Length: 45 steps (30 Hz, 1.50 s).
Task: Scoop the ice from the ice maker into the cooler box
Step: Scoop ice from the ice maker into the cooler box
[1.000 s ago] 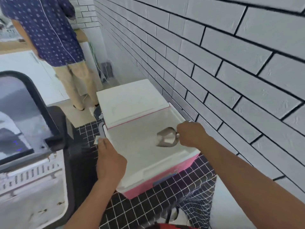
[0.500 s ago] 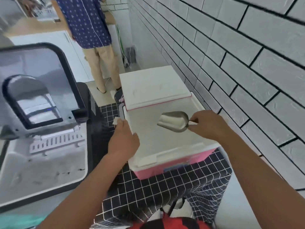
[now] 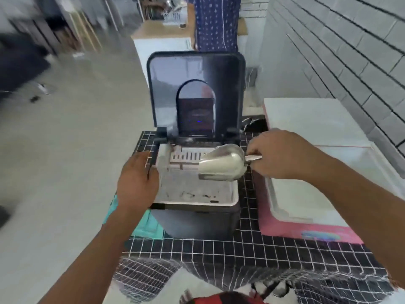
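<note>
Pinching the thin handle of a metal scoop [image 3: 221,164], the fingers [image 3: 255,150] of the right hand [image 3: 282,155] are curled close together around it, and the bowl of the scoop points left, hanging over the open bin of the ice maker [image 3: 197,172]. The scoop's open mouth faces left and down; whether it carries ice cannot be told through the blur. The fingers [image 3: 142,155] of the left hand [image 3: 137,183] lie together and bent over the left rim of the ice maker, the palm pressed against its side.

The ice maker is a dark box with a pale inner bin, and its lid [image 3: 196,93] stands upright behind, hinged at the back, with an arched window in it. What lies in the bin is blurred; pale grey matter with a few dark marks shows near the front edge.

Just to the right stands the cooler box [image 3: 306,229], pink outside and white within, open on its near part, with its white lid [image 3: 311,121] lying over the far part. Both sit on a table covered by a black cloth with a white grid [image 3: 252,249]. A white brick wall [image 3: 339,51] rises on the right. A person in a dark patterned shirt [image 3: 215,23] stands beyond the ice maker.
</note>
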Each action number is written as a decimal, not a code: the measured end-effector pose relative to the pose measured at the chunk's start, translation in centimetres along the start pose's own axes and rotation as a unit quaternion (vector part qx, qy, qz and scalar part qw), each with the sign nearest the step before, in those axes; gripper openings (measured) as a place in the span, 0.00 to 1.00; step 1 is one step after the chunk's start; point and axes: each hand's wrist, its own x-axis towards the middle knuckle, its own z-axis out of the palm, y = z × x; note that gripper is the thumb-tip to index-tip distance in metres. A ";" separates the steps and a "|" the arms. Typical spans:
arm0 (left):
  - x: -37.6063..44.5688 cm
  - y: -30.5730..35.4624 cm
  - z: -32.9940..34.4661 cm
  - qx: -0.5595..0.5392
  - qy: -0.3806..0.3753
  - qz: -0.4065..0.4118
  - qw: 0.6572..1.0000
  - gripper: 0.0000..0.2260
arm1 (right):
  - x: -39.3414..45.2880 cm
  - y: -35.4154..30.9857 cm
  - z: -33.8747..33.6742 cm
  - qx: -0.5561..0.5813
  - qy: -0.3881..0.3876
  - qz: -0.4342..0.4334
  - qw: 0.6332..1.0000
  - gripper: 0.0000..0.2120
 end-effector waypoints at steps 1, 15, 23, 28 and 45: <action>-0.1 -1.2 -0.1 -0.001 -0.005 -0.024 1.000 0.18 | 0.9 -2.0 -0.1 -0.065 -0.007 -0.024 0.998 0.01; 1.8 -3.0 2.4 -0.005 -0.130 0.042 0.991 0.27 | 7.5 -9.0 7.6 -0.144 -0.222 0.019 0.964 0.07; 1.7 -3.6 2.6 -0.010 -0.122 0.042 0.992 0.26 | 8.6 -9.0 8.0 -0.055 -0.276 0.081 0.956 0.10; 1.9 -3.9 2.8 -0.030 -0.119 0.041 0.992 0.26 | 8.1 -9.4 8.8 -0.040 -0.225 0.099 0.969 0.11; 1.7 -4.4 3.3 -0.048 -0.104 0.040 0.993 0.25 | 7.1 -10.7 12.6 0.062 -0.149 0.157 0.974 0.14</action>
